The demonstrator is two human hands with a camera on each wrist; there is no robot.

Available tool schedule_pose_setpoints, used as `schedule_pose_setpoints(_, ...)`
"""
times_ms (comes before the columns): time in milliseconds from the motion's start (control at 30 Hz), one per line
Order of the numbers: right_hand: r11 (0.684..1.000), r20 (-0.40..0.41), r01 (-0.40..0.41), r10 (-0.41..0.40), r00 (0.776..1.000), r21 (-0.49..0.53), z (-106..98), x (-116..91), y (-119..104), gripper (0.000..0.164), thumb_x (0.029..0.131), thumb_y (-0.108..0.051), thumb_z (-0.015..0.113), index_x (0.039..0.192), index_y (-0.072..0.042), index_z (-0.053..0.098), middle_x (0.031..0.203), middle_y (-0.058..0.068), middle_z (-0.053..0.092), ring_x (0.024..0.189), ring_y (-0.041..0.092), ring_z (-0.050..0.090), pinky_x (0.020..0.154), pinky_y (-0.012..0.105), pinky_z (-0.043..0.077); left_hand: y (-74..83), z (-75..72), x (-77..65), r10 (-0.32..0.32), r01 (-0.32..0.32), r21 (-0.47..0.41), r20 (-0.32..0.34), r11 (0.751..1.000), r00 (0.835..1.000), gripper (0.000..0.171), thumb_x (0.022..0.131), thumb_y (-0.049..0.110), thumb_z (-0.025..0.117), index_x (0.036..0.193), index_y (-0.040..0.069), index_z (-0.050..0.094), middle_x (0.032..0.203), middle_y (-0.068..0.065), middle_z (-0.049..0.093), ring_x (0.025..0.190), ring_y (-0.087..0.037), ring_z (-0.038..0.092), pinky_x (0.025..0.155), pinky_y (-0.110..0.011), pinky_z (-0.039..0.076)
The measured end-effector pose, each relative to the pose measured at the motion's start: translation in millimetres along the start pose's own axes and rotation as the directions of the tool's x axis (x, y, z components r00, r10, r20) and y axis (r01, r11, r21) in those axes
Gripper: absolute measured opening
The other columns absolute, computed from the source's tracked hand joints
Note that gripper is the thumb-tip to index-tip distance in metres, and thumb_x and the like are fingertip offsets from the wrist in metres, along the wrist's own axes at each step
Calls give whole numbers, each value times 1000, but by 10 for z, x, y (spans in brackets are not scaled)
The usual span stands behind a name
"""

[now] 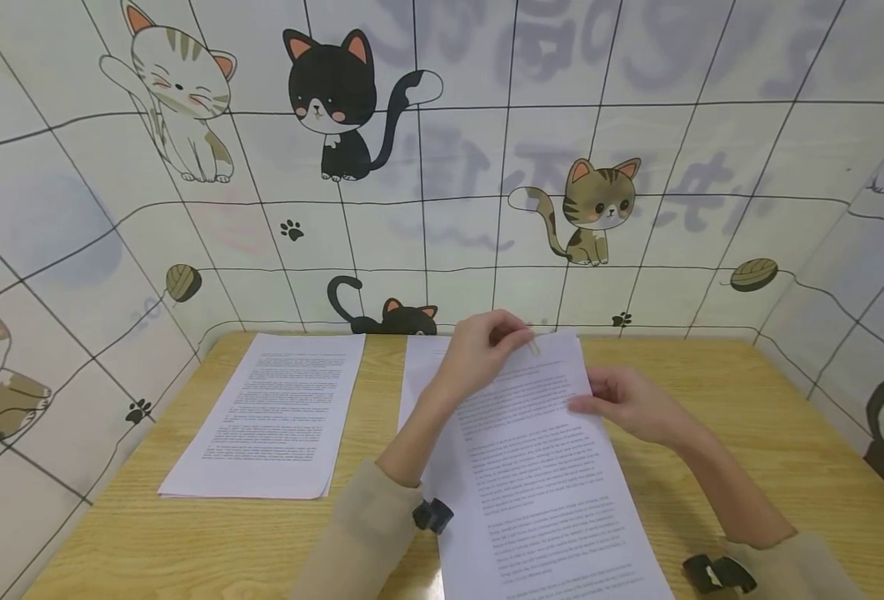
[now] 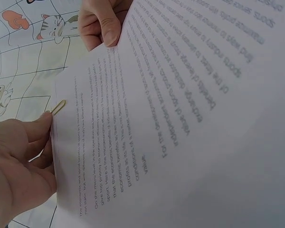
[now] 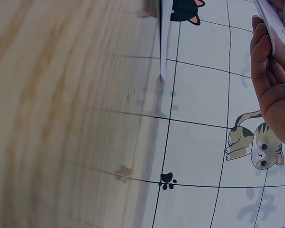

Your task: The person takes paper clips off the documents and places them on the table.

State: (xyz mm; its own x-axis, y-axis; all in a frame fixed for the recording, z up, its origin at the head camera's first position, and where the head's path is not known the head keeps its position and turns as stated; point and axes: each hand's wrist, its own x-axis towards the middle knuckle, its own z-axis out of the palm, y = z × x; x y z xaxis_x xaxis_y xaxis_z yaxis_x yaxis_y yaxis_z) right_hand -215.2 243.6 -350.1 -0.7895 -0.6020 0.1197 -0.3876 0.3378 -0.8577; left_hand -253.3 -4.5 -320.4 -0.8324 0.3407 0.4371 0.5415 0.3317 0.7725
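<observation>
A gold-coloured paper clip (image 2: 59, 107) sits over the top edge of printed paper sheets (image 1: 546, 483), its loop showing on the printed face. My left hand (image 1: 479, 354) pinches the clip and the paper edge between thumb and fingers. Lower down, at the sheets' right edge, my right hand (image 1: 640, 404) grips the paper, thumb in front and fingers behind. The held sheets tilt up from the table toward me. In the right wrist view, the right hand (image 3: 275, 85) shows at the right border with its fingers curled behind the paper.
Another stack of printed sheets (image 1: 269, 417) lies flat on the wooden table (image 1: 749, 450), left of the held paper. More sheets (image 1: 414, 367) show behind the held ones. A backdrop (image 1: 464, 233) with a grid and cartoon cats rises at the table's far edge.
</observation>
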Motion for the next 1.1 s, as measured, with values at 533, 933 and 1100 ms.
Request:
schedule_pose_setpoints(533,1000,-15,-25,24,1000,-17,-12,4,35,25,100,-6,63,121,8,62,100,13,74,81,24,73,69,32,59,-12,-37,-16,10,-15,-54,-79,998,997,9,98,15,69,99,6,73,86,0,69,74,-10,61,66,-20,49)
schedule_pose_setpoints(933,1000,-16,-28,28,999,-4,-16,6,48,24,100,-8,63,119,7,64,101,13,75,82,24,73,69,32,59,2,-181,-54,18,-27,-88,-94,996,995,7,98,12,68,101,6,70,93,-2,72,85,-13,67,79,-23,54)
schedule_pose_setpoints(1100,1000,-21,-12,12,1000,-15,-14,7,52,22,100,-7,63,118,6,65,100,12,75,81,24,73,69,32,59,5,-266,-106,49,-56,-77,-91,995,995,6,97,10,68,101,6,70,92,-2,71,84,-10,66,80,-24,54)
